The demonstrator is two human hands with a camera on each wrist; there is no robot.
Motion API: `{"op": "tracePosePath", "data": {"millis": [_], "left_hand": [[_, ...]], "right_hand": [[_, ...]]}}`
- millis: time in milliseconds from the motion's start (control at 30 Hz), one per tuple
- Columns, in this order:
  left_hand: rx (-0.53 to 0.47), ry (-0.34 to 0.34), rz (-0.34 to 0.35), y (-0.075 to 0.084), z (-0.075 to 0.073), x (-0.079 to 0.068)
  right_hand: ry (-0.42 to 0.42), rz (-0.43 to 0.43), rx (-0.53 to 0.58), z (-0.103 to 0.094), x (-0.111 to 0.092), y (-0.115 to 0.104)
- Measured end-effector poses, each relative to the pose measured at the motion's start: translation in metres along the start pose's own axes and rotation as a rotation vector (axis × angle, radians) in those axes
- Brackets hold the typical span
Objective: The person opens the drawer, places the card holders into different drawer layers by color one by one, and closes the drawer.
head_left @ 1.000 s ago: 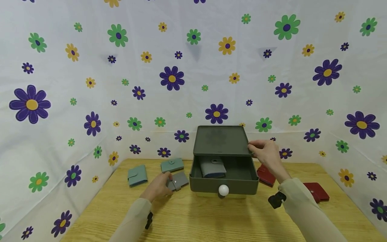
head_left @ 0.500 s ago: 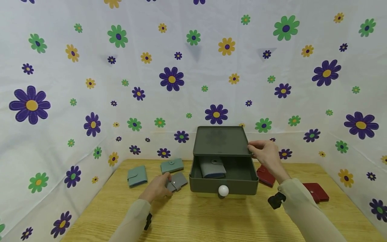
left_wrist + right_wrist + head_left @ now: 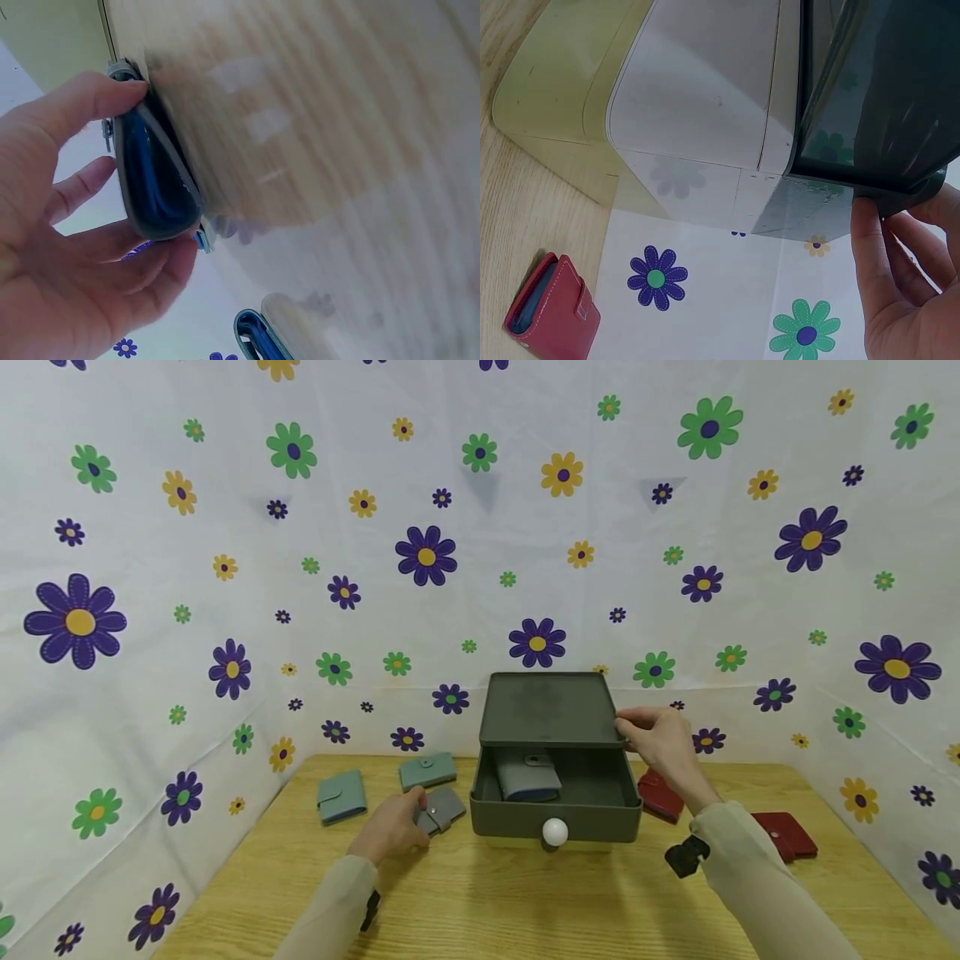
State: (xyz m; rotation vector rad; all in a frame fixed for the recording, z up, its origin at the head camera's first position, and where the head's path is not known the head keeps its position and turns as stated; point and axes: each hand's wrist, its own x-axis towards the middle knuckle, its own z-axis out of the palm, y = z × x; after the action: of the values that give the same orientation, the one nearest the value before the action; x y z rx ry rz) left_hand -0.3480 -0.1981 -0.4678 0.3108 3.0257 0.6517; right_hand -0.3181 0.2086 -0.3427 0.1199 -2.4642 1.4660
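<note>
My left hand (image 3: 392, 827) holds a grey wallet (image 3: 448, 807) on the table, left of a drawer box. The left wrist view shows the thumb at the clasp end of the wallet (image 3: 154, 184) and fingers along its opposite edge. With thumb and fingers, my right hand (image 3: 662, 739) pinches the right rim of the box's dark green top (image 3: 547, 706). Below that top, the drawer (image 3: 517, 822) is pulled out, a white knob (image 3: 554, 832) on its front. Inside, at the drawer's left, lies another grey wallet (image 3: 527, 777). In the right wrist view, fingertips meet the dark rim (image 3: 885, 196).
Two green wallets, one at far left (image 3: 341, 796) and one farther back (image 3: 427, 770), lie on the wooden table (image 3: 450, 910). On the right are two red wallets, one beside the box (image 3: 660, 795) and one farther out (image 3: 786, 837). A flowered curtain (image 3: 495, 635) closes off the back and sides.
</note>
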Motion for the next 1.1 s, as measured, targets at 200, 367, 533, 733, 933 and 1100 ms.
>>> {"op": "tracePosePath", "data": {"millis": [200, 367, 533, 733, 933, 1100], "left_hand": [[-0.026, 0.031, 0.013, -0.002, 0.0, 0.0], [-0.091, 0.064, 0.022, -0.002, -0.005, -0.001], [-0.113, 0.105, 0.021, -0.006, -0.006, -0.003], [-0.13, 0.192, 0.035, -0.007, -0.013, -0.004], [-0.181, 0.306, 0.048, -0.001, -0.025, -0.01], [-0.224, 0.369, 0.045, 0.002, -0.032, -0.014]], "right_hand": [[0.004, -0.001, -0.008, 0.0, 0.001, 0.002], [0.006, -0.01, -0.008, 0.0, 0.001, 0.003], [0.01, -0.01, -0.017, 0.0, 0.001, 0.002], [0.012, -0.003, -0.024, -0.001, 0.001, -0.001], [0.015, -0.011, -0.026, -0.001, 0.002, 0.0], [0.015, -0.011, -0.027, 0.0, 0.001, 0.002]]}}
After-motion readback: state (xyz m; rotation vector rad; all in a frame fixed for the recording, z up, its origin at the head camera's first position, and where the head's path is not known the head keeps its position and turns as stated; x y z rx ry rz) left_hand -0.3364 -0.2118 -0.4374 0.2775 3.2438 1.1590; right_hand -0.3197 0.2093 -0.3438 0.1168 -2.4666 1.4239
